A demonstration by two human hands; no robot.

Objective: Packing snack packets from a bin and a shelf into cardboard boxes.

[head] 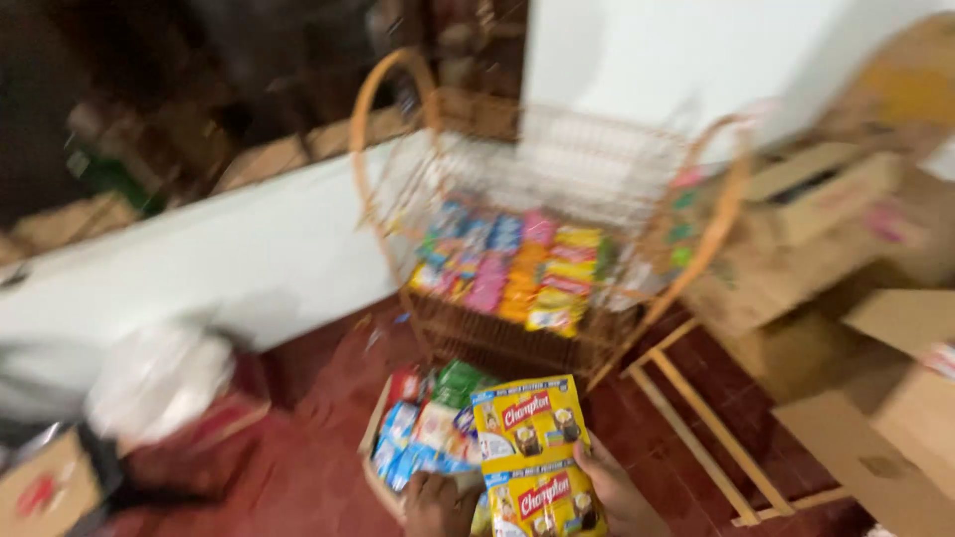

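My right hand grips a strip of yellow snack packets by its right edge at the bottom of the head view. My left hand is at the lower left of the strip, fingers curled against it. Just under the strip sits a low box holding blue, red and green packets. Beyond it stands a wicker and wire basket rack with curved wooden handles; its shelf carries rows of colourful packets. The whole frame is motion-blurred.
A white wall ledge runs along the left. Cardboard boxes pile up on the right, with a wooden frame lying on the red floor. A white bag and another carton sit at lower left.
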